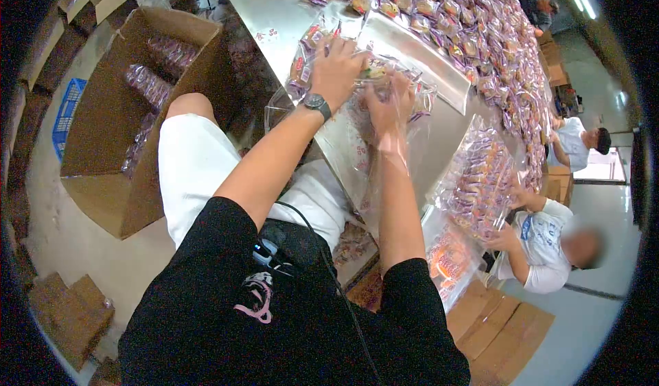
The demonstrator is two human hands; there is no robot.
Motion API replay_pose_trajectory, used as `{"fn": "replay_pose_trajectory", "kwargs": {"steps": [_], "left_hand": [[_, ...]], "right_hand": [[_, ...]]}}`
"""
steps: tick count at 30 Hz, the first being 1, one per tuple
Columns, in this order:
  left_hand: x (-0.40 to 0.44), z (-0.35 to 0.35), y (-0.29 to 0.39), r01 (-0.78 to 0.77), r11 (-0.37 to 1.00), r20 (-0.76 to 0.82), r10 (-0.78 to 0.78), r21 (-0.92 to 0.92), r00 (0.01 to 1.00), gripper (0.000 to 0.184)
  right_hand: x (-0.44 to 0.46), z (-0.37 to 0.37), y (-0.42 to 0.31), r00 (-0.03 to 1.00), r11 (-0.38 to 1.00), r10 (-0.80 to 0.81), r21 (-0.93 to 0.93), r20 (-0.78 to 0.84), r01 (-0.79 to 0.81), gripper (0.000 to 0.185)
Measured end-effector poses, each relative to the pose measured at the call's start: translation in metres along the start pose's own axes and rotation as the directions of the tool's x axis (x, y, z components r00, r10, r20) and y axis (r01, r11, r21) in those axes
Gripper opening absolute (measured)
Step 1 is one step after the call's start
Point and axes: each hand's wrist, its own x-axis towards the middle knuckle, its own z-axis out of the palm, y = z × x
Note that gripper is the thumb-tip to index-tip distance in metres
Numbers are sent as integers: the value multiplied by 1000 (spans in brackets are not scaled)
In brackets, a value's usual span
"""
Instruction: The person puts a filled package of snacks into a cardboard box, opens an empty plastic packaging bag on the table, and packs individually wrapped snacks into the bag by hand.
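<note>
My left hand [335, 71], with a watch [316, 104] on its wrist, curls over a row of purple-edged wrapped snack packets [302, 68]. My right hand [390, 106] grips the other end of the row, its fingers bent around the packets. Loose clear plastic bag film [278, 110] hangs around the packets and covers part of my right hand and forearm. Glare on the film hides some of my fingertips. Just beyond my hands a shiny metal tray [419, 60] lies on the steel table [264, 22].
A large pile of wrapped packets [473, 36] covers the table's far side. On the right, a co-worker [542, 242] handles a filled clear bag [477, 173] above printed bags [449, 259]. An open cardboard box [96, 139] with filled bags stands left, near a blue crate [68, 118].
</note>
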Motion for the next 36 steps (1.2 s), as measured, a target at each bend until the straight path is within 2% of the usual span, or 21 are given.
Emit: {"fn": "replay_pose_trajectory", "kwargs": {"steps": [3,6,9,12,17,20,21,24,25,28,29,31,33,36], "left_hand": [[7,-3,1,23,999,31,-24,43,999,18],[11,-5,0,22,999,28,-23,32,999,19],[8,-6,-1,10,1000,-1,-10,11,1000,21],[7,-8,-1,21,999,13,-21,37,1000,24],[13,-9,-4,-70,988,28,67,140,997,30],[13,1,-12,-325,945,50,323,34,945,36],[14,5,-12,-266,961,64,271,-72,961,39],[20,-17,-4,-161,983,305,180,-86,935,61],[20,-14,-4,-155,985,325,171,-76,930,63],[16,3,-4,-177,984,273,163,26,948,67],[17,14,-3,-162,981,246,131,109,960,71],[8,22,-4,-177,977,216,149,117,965,72],[7,24,-9,-219,970,193,196,103,961,74],[10,12,-7,-189,982,138,190,-21,972,38]], "right_hand": [[4,10,8,998,979,58,-193,-32,-63,53],[17,5,-6,994,986,106,-128,-2,-106,51],[17,9,-19,999,885,38,-465,29,-20,53],[21,6,-17,996,915,-33,-398,78,61,59],[22,7,-18,985,927,54,-375,163,12,61],[23,5,-25,963,915,132,-403,236,-26,61],[24,3,-23,953,912,136,-411,272,-14,63],[31,-5,-17,928,932,110,-362,357,28,65],[30,-9,-14,919,941,102,-335,382,35,65],[26,-18,1,941,942,163,-331,297,-59,65],[27,-18,2,948,932,163,-359,274,-57,62],[17,-20,0,954,909,171,-414,245,-56,57],[12,-15,3,973,921,163,-379,165,-90,47],[10,-13,-1,974,919,201,-363,107,-150,45]]}}
